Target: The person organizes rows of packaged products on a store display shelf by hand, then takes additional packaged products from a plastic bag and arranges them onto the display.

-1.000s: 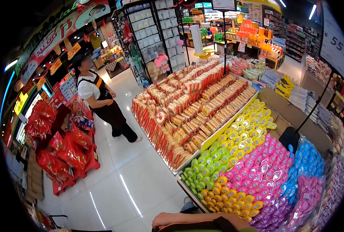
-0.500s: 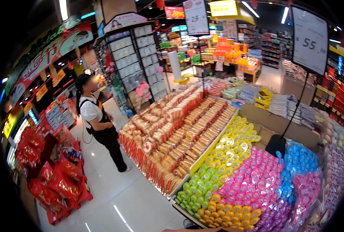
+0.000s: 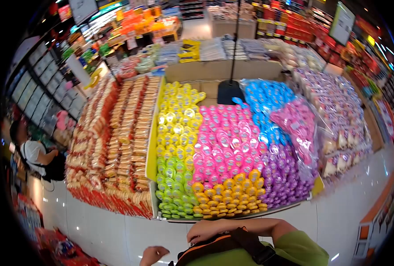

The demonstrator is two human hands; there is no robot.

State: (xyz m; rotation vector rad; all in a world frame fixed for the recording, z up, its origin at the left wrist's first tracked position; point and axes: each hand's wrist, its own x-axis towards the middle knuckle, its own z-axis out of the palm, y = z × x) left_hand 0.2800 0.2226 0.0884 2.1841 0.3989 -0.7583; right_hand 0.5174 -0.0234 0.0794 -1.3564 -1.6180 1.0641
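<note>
My left hand (image 3: 153,256) is low in the view, left of the black chest strap (image 3: 250,244), with its fingers partly showing, loosely apart and nothing visible in them. Across my body lies my right forearm, and my right hand (image 3: 202,230) is beside the dark, orange-edged bag or harness (image 3: 205,249). Its fingers are curled down out of sight, so any hold is hidden. Both hands are apart from the goods. Nearest in front are orange round packs (image 3: 230,197), green packs (image 3: 174,186) and purple packs (image 3: 287,177) in a low display bin.
Pink packs (image 3: 225,142), yellow packs (image 3: 177,119) and blue packs (image 3: 267,97) fill the bin around a black sign base (image 3: 229,92). Rows of packaged biscuits (image 3: 126,128) stand left, bagged goods (image 3: 338,111) right. Another person (image 3: 39,155) stands at far left.
My view has swung right and down, so the bin now sits centred and the other person is at the left edge. My hands and forearm have come into view.
</note>
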